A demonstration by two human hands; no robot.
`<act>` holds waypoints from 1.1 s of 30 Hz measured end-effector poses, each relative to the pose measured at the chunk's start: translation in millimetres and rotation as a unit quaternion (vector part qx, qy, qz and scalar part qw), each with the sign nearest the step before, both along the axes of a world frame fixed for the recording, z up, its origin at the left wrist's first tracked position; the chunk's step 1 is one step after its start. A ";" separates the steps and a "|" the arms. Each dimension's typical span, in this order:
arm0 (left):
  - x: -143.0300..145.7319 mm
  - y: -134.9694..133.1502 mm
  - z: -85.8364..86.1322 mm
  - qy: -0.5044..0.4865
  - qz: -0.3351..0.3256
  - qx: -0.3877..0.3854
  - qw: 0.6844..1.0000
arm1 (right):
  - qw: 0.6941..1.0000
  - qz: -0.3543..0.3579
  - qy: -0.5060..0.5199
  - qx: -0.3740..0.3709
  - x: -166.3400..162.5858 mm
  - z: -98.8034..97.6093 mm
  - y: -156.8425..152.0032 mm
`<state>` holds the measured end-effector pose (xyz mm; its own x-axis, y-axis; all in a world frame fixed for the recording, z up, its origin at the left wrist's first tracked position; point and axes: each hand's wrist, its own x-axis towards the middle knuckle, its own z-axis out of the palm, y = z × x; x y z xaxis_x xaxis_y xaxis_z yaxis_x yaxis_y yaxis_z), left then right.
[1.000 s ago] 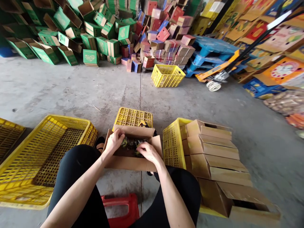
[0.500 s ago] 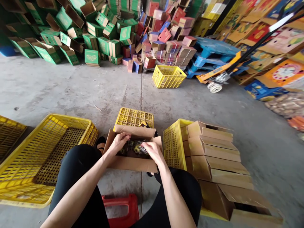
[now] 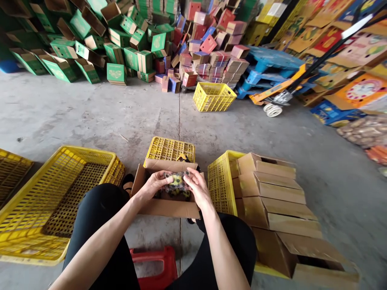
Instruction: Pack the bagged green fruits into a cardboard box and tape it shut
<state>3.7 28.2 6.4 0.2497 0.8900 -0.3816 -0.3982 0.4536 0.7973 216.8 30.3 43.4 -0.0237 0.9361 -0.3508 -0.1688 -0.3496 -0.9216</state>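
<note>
Between my two hands is a small clear plastic pack (image 3: 176,181) with dark and yellow-green contents, whose kind I cannot make out. My left hand (image 3: 155,185) grips its left end, and my right hand (image 3: 197,185) grips its right end. The pack is just over the open cardboard box (image 3: 173,208), whose flaps are folded outward. More dark and yellow-green pieces show inside the box below the pack. An upturned yellow crate (image 3: 171,148) sits at the far side of the box, partly hidden by it.
A large yellow crate (image 3: 90,169) stands at my left. On my right, a yellow crate (image 3: 222,181) bears several cardboard boxes (image 3: 281,201). A red plastic stool (image 3: 169,266) is beneath me. Farther off are another yellow crate (image 3: 214,97), blue pallets (image 3: 269,64) and an orange pallet jack (image 3: 279,88).
Both hands have come up from inside the box and closer together. They now hold the plastic pack between them, where before my left hand was at the far flap.
</note>
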 end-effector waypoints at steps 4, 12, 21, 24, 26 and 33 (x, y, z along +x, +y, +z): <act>2.2 -0.7 4.0 -0.007 0.010 0.005 1.000 | 1.000 0.012 -0.014 0.004 -2.6 -3.3 0.3; -0.6 -0.3 2.5 0.043 0.038 0.023 0.998 | 0.999 -0.018 -0.023 0.014 -2.5 -6.5 1.6; -0.7 -1.1 -0.4 0.037 0.074 0.012 0.997 | 0.998 -0.027 -0.051 0.019 -2.3 -7.2 1.5; 1.6 -1.3 0.9 0.039 0.098 0.017 0.994 | 0.999 -0.029 -0.031 0.002 -3.6 -7.9 1.5; 2.8 -1.1 1.8 0.050 0.109 0.019 0.993 | 0.999 -0.032 -0.006 -0.012 -5.3 -8.0 1.9; 1.8 1.2 3.1 0.099 0.125 0.026 0.987 | 0.999 -0.028 0.027 -0.008 -7.6 -9.0 2.9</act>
